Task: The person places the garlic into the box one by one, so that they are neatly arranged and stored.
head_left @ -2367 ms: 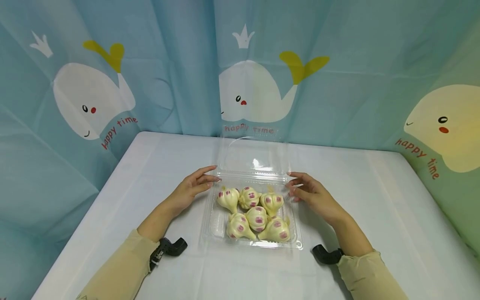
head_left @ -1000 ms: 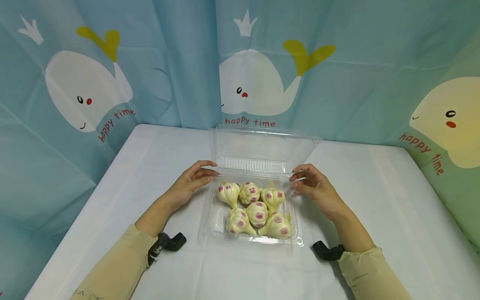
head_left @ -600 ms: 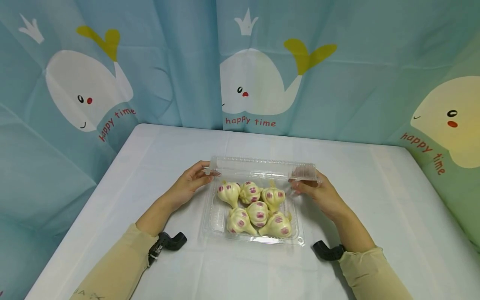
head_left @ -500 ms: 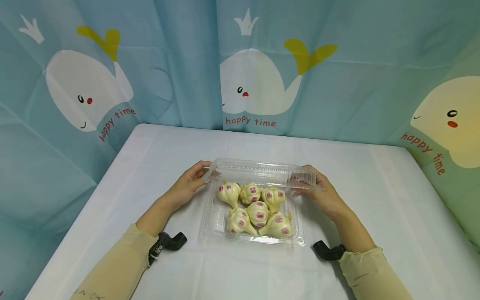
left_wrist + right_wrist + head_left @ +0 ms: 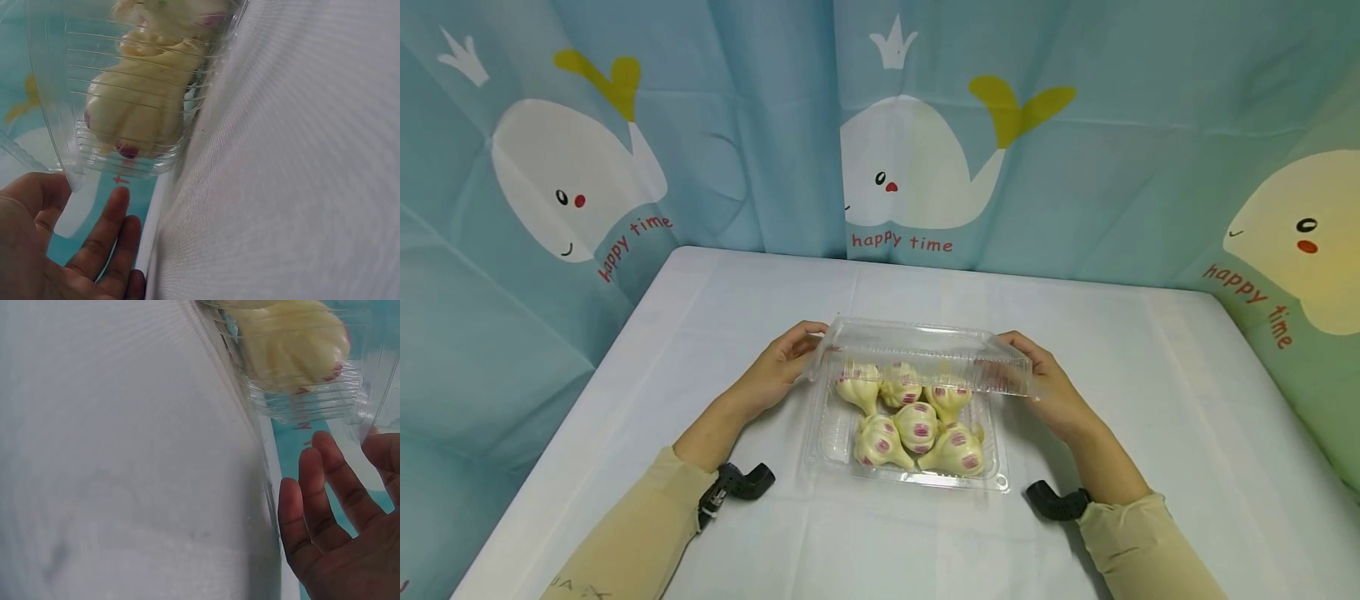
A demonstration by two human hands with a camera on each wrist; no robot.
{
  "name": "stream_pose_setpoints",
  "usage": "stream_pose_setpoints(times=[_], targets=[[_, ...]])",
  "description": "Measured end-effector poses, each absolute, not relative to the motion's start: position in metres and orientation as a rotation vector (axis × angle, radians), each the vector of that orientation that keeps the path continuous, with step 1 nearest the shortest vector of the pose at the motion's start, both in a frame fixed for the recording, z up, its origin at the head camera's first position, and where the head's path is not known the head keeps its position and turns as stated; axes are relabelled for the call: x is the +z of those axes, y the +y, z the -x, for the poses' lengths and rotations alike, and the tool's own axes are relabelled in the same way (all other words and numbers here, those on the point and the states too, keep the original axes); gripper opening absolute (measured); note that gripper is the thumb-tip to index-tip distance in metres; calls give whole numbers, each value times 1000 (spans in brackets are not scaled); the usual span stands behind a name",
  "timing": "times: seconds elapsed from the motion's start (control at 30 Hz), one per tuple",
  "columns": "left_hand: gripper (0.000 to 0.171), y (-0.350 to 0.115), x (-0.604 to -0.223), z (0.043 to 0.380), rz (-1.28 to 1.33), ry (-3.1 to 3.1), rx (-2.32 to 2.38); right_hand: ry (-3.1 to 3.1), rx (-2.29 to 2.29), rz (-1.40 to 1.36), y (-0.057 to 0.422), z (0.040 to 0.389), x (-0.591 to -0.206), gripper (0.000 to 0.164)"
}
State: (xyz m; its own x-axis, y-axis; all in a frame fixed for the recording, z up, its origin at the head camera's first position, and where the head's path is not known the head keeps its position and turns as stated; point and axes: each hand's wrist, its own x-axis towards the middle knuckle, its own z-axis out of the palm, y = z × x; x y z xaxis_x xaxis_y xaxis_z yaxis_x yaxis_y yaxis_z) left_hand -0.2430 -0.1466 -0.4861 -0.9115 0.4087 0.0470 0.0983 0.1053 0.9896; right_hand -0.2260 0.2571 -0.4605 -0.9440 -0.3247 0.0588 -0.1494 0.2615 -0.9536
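A clear plastic clamshell box sits mid-table with several cream and purple garlic bulbs in its base. Its clear lid, hinged at the back, leans forward over the rear bulbs, and the front row is uncovered. My left hand is at the box's back left corner. In the left wrist view, its thumb touches the rim while the other fingers stretch out loosely beneath. At the back right corner, partly behind the lid, is my right hand. Its thumb meets the rim, with the fingers extended.
The box stands on a white-covered table. Behind it hangs a blue curtain printed with whales. A black wrist mount sits at the left wrist, another black mount at the right.
The lid has swung from leaning back, through upright, forward and down over the rear garlic bulbs. Both hands stay at the back corners with little movement.
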Motion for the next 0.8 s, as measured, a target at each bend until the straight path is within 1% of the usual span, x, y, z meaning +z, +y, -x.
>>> stream_pose_setpoints(times=[0.2, 0.5, 0.63, 0.8], targets=[[34, -146, -485, 241, -500, 2165, 1870, 2393, -1747, 437, 257, 227, -462, 24], [31, -145, -484, 242, -516, 2218, 1844, 2469, -1632, 303, 254, 227, -457, 34], [29, -145, -486, 243, -503, 2268, 1826, 2474, -1631, 289, 253, 227, -456, 30], [33, -144, -487, 244, -486, 2286, 1824, 2470, -1652, 298, 253, 227, -457, 25]])
